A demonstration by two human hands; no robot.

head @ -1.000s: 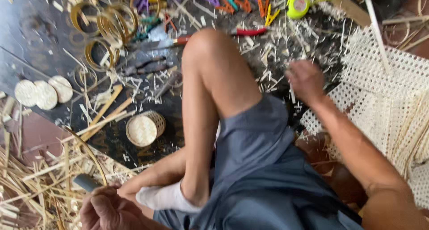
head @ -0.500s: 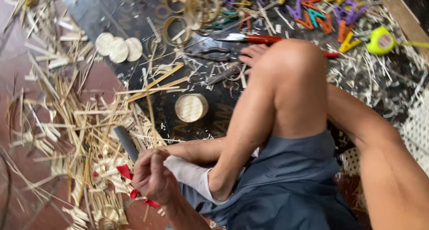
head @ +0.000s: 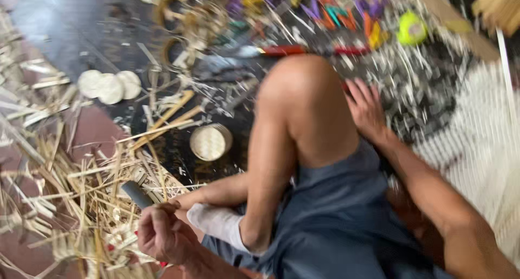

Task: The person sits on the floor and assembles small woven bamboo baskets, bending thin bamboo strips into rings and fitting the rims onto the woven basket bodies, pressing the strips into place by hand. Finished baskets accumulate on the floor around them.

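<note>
Splinters are the risk: left hand (head: 162, 235), curled shut on a grey-handled tool (head: 137, 194), sits among loose bamboo strips (head: 59, 203); right hand (head: 367, 111), fingers spread flat, presses the littered floor (head: 422, 95).

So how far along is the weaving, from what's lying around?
Done: a small woven round and three flat discs. In hand: the left hand grips a dark handle; the right hand rests flat on the floor. Left: loose strips lie unwoven.

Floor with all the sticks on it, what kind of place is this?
Probably a basket-weaving workshop floor: split cane strips lie everywhere, a small woven basket sits nearby, and a white woven mat lies at the right.
</note>
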